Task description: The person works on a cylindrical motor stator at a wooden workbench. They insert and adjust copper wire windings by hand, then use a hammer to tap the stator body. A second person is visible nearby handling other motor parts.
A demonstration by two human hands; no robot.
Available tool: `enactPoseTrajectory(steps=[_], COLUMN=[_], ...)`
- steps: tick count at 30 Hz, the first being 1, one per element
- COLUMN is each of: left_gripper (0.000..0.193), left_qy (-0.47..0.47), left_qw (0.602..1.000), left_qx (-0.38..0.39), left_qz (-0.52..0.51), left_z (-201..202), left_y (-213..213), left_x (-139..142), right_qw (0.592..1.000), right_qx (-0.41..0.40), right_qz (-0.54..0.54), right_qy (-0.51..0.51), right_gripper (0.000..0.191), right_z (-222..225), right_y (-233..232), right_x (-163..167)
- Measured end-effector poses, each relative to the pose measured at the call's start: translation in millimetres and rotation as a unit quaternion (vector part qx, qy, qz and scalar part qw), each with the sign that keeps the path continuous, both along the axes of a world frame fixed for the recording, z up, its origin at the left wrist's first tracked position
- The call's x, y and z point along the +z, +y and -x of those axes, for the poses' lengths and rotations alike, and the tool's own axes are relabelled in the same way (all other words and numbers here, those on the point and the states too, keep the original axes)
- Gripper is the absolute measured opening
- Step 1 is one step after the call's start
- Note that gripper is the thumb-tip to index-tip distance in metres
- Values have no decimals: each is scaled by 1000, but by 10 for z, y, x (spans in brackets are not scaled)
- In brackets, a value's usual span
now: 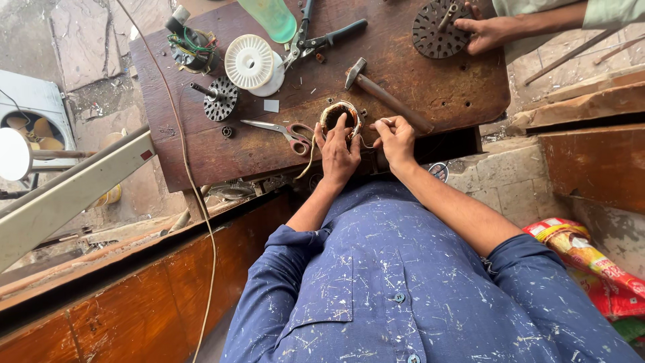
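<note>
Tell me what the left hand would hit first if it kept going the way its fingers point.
The left hand already rests on the round wound coil, fingers pointing up the wooden table. Past it, probably the hammer; depth is hard to judge.

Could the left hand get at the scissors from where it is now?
Probably yes. The left hand rests on the ring-shaped coil, and the scissors lie flat on the wooden table right beside it, handles nearest, with nothing between.
</note>
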State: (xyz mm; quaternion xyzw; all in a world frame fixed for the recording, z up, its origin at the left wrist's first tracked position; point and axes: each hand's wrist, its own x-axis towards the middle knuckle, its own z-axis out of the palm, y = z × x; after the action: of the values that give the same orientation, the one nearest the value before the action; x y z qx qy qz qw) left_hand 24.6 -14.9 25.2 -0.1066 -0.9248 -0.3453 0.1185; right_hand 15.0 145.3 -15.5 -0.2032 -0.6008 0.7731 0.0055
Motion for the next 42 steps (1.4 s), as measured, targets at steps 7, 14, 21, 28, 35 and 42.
enactPoseTrajectory(steps=[7,14,21,28,35,42], left_gripper=[66,70,62,51,62,60], left_qy=[-9,35,149,141,120,83], left_qw=[996,996,987,987,991,994], left_qx=[20,18,-6,-15,-21,-19], left_qz=[-82,-80,52,72,47,65], left_z=[23,9,21,17,-10,-37], left_y=[58,10,8,-7,-33,-6], left_x=[-38,-39,-17,-41,-75,-91], right_qw=[995,994,973,986,992,990], right_qx=[31,-12,24,1,-23,81], right_qz=[67,107,218,160,125,-39], right_qy=[-71,-25,-69,-47,-17,111], right_gripper=[12,8,8,8,8,5], right_z=[128,82,259,107,-117,-12], right_y=[26,101,-99,-46,185,-111], right_x=[-30,289,431,245,235,434])
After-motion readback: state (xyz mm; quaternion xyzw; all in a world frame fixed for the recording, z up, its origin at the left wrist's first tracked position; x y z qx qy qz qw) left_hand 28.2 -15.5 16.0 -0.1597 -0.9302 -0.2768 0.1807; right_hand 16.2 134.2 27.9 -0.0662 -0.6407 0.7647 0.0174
